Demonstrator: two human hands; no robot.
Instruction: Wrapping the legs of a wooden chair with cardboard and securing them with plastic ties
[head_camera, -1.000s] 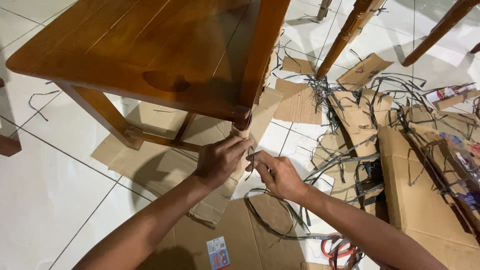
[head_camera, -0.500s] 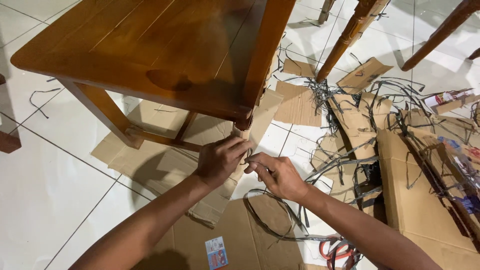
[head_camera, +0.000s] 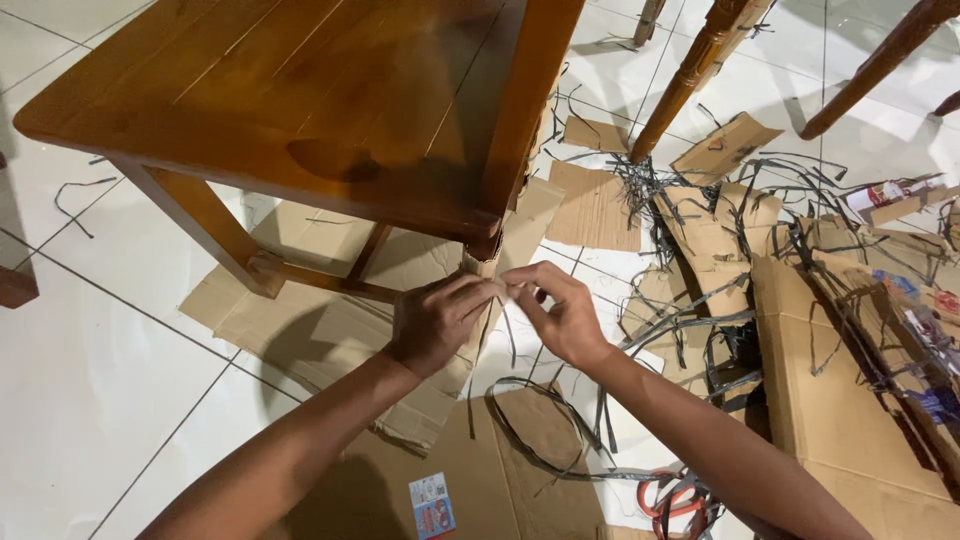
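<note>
Floor (head_camera: 90, 400): white tile, littered with flattened cardboard (head_camera: 330, 330) and loose grey strapping (head_camera: 700, 300). A wooden table (head_camera: 300, 110) stands over the cardboard; its near corner leg carries a cardboard wrap (head_camera: 485, 268) just under the tabletop. More table legs (head_camera: 700, 70) stand at upper right. A scissors handle, red (head_camera: 670, 495), lies on the floor near the right forearm.

Left hand (head_camera: 435, 325): fingers curled and pressed together against the wrap at the leg, holding it closed.

Right hand (head_camera: 560, 310): thumb and forefinger pinch something thin right at the wrap's edge — probably a strap end (head_camera: 510, 335), a thin grey strip hanging just below; what exactly is pinched cannot be told. The two hands touch at the fingertips.

Judgement on technique: the left hand should keep steady pressure so the wrap does not slide on the leg; the right should work close to the pinch point, pulling along the strip rather than across it — sideways pull would likely tear the cardboard edge.
</note>
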